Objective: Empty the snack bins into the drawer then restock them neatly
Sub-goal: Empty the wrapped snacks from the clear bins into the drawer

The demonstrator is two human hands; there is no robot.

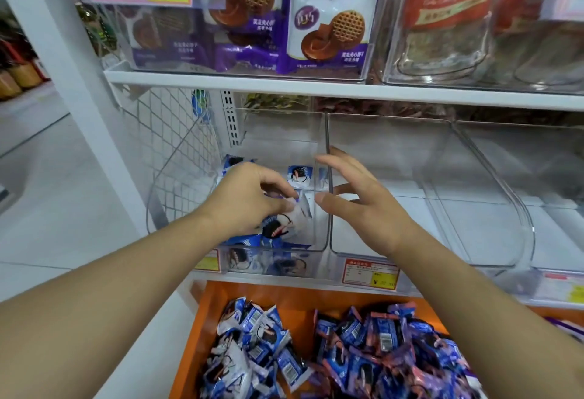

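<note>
Shop shelf bin (319, 240): left hand (249, 199) gripping packet (298, 215), right hand (360, 196) spread.

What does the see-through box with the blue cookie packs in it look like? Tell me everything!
The clear plastic bin sits on the white middle shelf, leftmost in its row. Its walls are see-through and its top is open. A few blue-and-white snack packets lie inside, so it is mostly empty. The left hand reaches in, pinching a packet; the right hand hovers open at its right wall.
</note>
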